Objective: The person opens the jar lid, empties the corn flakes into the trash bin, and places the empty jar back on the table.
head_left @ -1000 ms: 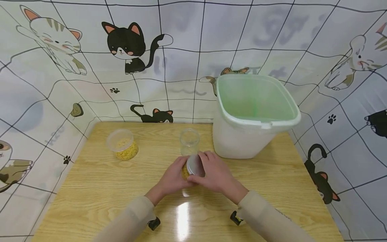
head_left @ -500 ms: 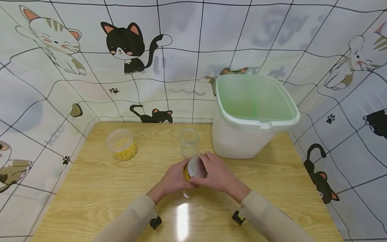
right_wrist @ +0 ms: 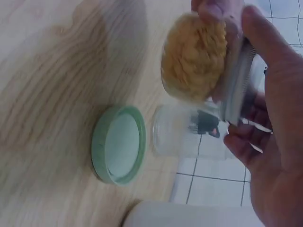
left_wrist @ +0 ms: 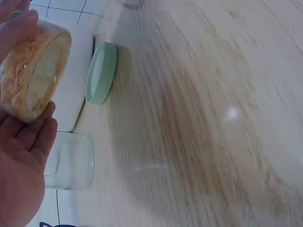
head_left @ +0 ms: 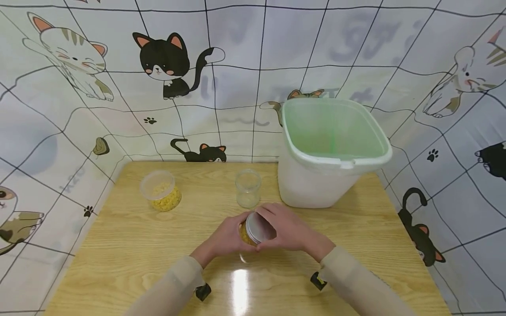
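Both hands hold a small clear jar point(right_wrist: 194, 56) of yellow, pasta-like pieces, tilted above the table. My left hand point(head_left: 229, 237) grips the jar's glass body. At its mouth is a silver metal lid point(head_left: 262, 228), which the fingers and thumb of my right hand point(head_left: 290, 230) hold by the rim. Just beyond the hands stands a clear glass jar point(head_left: 248, 189) with nothing visible inside. On the table lies a round green lid point(right_wrist: 125, 144), seen in both wrist views; the hands hide it in the head view.
A round clear tub point(head_left: 161, 193) of yellow pieces stands at the back left of the wooden table point(head_left: 158, 250). A tall white bin point(head_left: 312, 184) with a pale green interior takes up the back right. Cat-patterned sheeting point(head_left: 237, 87) encloses the back and sides.
The held jar and its silver lid have moved slightly toward me and to the right. My right hand and wrist have shifted a little rightward. Both hands keep their grip.
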A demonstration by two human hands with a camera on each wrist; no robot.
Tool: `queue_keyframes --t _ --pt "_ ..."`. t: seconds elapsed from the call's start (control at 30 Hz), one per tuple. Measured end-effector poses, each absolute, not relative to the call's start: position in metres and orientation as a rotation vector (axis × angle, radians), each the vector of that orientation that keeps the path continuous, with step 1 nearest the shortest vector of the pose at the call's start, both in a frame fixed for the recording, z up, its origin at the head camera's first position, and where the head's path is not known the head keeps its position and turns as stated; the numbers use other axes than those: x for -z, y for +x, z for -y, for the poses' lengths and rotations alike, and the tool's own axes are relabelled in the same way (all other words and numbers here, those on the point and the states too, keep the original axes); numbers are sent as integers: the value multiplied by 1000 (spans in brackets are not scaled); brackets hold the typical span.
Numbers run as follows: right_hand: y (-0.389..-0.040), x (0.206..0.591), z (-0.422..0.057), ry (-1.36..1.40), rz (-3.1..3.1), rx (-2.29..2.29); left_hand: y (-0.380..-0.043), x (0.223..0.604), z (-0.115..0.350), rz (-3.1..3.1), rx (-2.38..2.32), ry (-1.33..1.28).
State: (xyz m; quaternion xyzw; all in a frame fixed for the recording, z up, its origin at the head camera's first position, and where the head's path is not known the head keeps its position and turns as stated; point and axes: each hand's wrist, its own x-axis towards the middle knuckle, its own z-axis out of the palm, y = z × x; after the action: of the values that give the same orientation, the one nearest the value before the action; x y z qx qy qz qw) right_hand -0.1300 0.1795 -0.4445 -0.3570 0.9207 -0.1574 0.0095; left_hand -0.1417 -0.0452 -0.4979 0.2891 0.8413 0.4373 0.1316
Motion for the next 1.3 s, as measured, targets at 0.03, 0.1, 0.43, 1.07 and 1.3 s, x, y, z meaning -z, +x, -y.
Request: queue_keyframes --t 0.03,0.1,0.43,1.07,1.3 --pt "-130 444 -182 -1156 -2847 499 -142 499 45 -2431 -1264 850" --pt "-130 442 -185 -1224 -2796 510 -142 500 46 -2413 -1253 868" --pt "-121 428 -170 -780 -2846 420 -142 493 43 -2462 -1245 790" --pt "-121 427 -169 -990 -2780 415 -142 496 43 -2493 -1170 806" --pt "-118 429 -164 -556 -2833 383 -144 499 40 -2442 -1243 823"
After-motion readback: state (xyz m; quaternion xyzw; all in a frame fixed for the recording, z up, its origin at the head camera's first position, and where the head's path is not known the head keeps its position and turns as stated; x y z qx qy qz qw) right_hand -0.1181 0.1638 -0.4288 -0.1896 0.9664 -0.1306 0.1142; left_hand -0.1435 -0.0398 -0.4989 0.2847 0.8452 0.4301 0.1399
